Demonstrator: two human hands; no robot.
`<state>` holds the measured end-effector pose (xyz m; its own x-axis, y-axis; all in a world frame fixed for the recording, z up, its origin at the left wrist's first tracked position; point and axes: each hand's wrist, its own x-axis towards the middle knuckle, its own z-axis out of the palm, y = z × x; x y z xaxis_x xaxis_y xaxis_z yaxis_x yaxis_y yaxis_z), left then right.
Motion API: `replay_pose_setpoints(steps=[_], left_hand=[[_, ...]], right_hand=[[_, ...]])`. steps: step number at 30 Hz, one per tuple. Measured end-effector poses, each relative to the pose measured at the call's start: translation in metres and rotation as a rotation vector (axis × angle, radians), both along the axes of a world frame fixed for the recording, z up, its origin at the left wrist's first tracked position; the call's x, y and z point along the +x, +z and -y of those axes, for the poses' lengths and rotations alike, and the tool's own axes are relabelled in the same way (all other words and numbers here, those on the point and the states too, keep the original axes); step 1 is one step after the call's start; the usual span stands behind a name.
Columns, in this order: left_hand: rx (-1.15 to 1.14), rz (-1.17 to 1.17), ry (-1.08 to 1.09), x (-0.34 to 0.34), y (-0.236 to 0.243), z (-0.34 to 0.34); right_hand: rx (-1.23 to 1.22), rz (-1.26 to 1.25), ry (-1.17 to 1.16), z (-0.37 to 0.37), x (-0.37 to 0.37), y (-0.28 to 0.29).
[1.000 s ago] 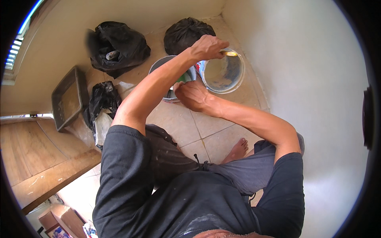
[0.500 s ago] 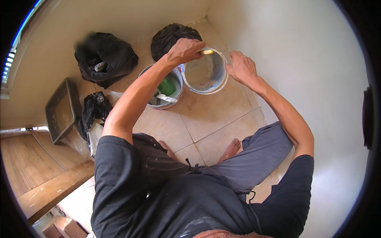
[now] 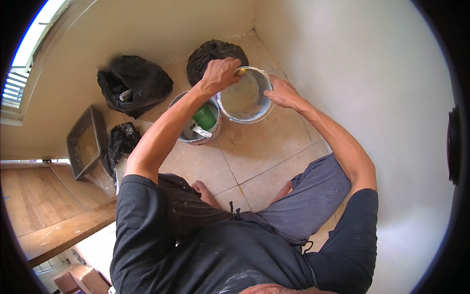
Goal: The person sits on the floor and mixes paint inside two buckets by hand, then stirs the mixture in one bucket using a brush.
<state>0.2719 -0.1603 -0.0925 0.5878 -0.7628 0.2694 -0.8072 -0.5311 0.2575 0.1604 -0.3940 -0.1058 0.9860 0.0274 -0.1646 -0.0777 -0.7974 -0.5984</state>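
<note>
A whitish, smeared bucket (image 3: 245,120) is held between my two hands, with its open mouth toward me and a greyish bottom showing inside. My left hand (image 3: 221,76) is closed on its far left rim, where a small yellow thing (image 3: 240,71) shows by the fingers; I cannot make out what it is. On the right rim, my right hand (image 3: 284,92) grips with the thumb over the edge. Just left stands a second bucket (image 3: 198,142), partly behind my left forearm. It contains a green container (image 3: 204,117) and a flat, white-smeared strip (image 3: 200,130).
Behind the buckets sits a black plastic bag (image 3: 200,51); another black bag (image 3: 137,81) lies farther left. A dark rectangular tray (image 3: 78,166) leans near a crumpled black bag (image 3: 123,138). A wooden panel (image 3: 54,196) is at left. A pale wall (image 3: 367,73) rises close on the right.
Both hands and the held bucket have shifted slightly left in the picture, and the bucket appears a little more tilted. My right hand has come further round its rim. The view has also shifted.
</note>
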Motion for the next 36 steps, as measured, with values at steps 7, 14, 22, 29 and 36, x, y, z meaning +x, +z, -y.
replay_pose_setpoints(steps=[7, 14, 22, 29, 36], left_hand=[[0.031, 0.047, 0.076, -0.004, -0.008, 0.002], [0.014, 0.065, 0.033, -0.003, -0.010, -0.003], [-0.037, 0.078, 0.018, 0.004, -0.019, -0.007], [-0.095, 0.065, -0.022, 0.007, -0.020, -0.007], [-0.159, 0.059, -0.016, 0.003, -0.023, -0.012]], right_hand=[[0.004, 0.015, 0.009, -0.003, 0.001, 0.002], [-0.073, 0.487, -0.014, -0.040, 0.000, 0.010], [0.406, -0.025, -0.291, -0.107, 0.041, -0.041], [0.466, 0.150, -0.450, -0.109, 0.046, -0.053], [0.544, 0.116, -0.501, -0.093, 0.017, -0.005]])
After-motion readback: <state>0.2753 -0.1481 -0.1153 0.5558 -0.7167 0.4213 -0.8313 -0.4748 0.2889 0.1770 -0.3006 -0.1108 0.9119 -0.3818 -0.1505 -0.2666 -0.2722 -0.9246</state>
